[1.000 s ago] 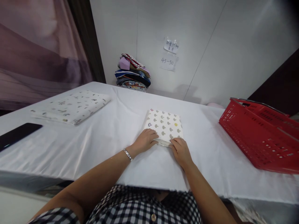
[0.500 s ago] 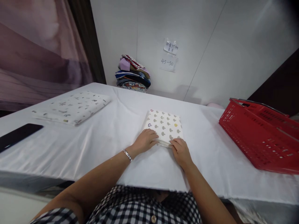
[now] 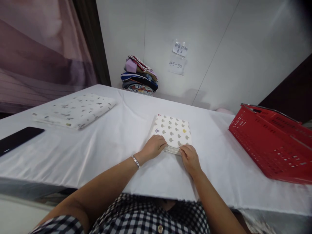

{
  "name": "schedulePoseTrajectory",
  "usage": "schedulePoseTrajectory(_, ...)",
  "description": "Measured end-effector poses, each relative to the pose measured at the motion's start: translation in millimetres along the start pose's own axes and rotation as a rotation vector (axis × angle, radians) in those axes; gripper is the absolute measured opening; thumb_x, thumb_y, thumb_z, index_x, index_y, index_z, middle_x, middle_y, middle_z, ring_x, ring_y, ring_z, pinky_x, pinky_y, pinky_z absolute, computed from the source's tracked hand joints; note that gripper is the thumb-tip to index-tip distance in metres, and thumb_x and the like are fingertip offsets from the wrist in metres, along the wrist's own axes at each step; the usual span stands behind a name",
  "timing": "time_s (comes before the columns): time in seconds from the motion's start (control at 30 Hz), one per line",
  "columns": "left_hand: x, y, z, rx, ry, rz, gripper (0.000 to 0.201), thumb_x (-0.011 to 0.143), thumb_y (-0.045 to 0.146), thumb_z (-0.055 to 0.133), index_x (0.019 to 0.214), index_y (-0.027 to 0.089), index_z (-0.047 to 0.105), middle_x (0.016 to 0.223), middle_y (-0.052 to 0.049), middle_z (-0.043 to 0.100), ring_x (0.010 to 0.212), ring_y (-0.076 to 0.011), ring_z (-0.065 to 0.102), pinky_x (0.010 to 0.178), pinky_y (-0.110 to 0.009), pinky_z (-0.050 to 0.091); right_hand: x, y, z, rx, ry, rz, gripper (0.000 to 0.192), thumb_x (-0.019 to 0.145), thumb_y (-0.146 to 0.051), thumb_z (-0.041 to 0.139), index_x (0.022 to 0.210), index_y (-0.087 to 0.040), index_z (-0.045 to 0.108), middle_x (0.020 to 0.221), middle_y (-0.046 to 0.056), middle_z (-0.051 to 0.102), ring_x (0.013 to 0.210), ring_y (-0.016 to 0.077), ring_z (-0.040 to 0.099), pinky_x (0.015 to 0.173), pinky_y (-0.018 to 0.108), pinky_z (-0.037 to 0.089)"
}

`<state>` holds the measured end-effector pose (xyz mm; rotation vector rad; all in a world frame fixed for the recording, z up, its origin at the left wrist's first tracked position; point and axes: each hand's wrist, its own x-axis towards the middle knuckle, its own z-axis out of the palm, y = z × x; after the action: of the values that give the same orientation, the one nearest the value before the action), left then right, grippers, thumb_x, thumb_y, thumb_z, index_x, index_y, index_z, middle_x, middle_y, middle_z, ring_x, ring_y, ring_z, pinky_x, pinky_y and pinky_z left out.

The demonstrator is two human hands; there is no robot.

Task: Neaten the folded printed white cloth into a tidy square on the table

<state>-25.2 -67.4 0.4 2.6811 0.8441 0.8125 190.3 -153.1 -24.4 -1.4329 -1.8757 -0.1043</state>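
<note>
A white table spreads in front of me, covered edge to edge with cloth. At my right a red basket sits tilted on it, well apart from my hands. Far left lies a folded speckled sheet, and nearer the left edge a dark phone. Against the wall beyond the table's far side is a pile of clothes, with two paper notes stuck on the wall to the right of it.

In the middle of the table, right before me, lies a folded mushroom-print cloth, flat and square. My left hand rests on its near left corner, fingers curled down over the edge. My right hand meets the near right corner, fingertips bent against the stacked layers; whether they pinch the folds or only press on them I cannot tell. A bracelet circles my left wrist.
</note>
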Motion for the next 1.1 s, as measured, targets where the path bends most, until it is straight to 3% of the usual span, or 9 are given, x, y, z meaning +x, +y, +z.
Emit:
schedulePoseTrajectory(0.3, 1.0, 4.0, 0.3, 0.042, 0.023, -0.002, 0.027, 0.090, 0.021, 0.040, 0.069, 0.018, 0.056, 0.073, -0.002, 0.056, 0.072, -0.0154, 0.050, 0.072, -0.032, 0.040, 0.2, -1.1, -1.3, -0.085, -0.015, -0.084, 0.024, 0.088, -0.020, 0.046, 0.104, -0.022, 0.063, 0.097, 0.007, 0.063, 0.091, 0.0218, 0.056, 0.078, 0.039, 0.046)
schedulePoseTrajectory(0.53, -0.8, 3.2, 0.8, 0.051, -0.005, -0.003, 0.017, 0.089, 0.030, 0.051, 0.080, 0.019, 0.061, 0.081, -0.002, 0.059, 0.080, -0.0173, 0.052, 0.076, -0.032, 0.039, 1.5, -1.1, -0.9, -0.084, -0.019, -0.073, 0.021, 0.089, -0.022, 0.047, 0.101, -0.021, 0.065, 0.096, 0.006, 0.063, 0.090, 0.0207, 0.056, 0.078, 0.037, 0.046)
schedulePoseTrajectory(0.87, 3.4, 6.3, 0.2, 0.153, -0.016, 0.007, 0.024, 0.093, 0.026, 0.043, 0.077, 0.016, 0.057, 0.082, -0.005, 0.058, 0.078, -0.0177, 0.051, 0.074, -0.032, 0.039, -1.2, 2.7, 1.9, -0.078, 0.015, -0.105, 0.021, 0.090, -0.017, 0.043, 0.098, -0.019, 0.063, 0.094, 0.007, 0.062, 0.089, 0.0210, 0.055, 0.077, 0.038, 0.045)
schedulePoseTrajectory(1.1, -2.7, 5.3, -3.5, 0.119, -0.073, 0.039, 0.022, 0.093, 0.028, 0.045, 0.077, 0.016, 0.056, 0.081, -0.002, 0.056, 0.080, -0.0162, 0.049, 0.075, -0.030, 0.036, -0.5, -0.8, -0.9, -0.084, -0.034, -0.124, 0.021, 0.091, -0.019, 0.044, 0.099, -0.020, 0.063, 0.093, 0.006, 0.062, 0.087, 0.0205, 0.054, 0.076, 0.038, 0.045)
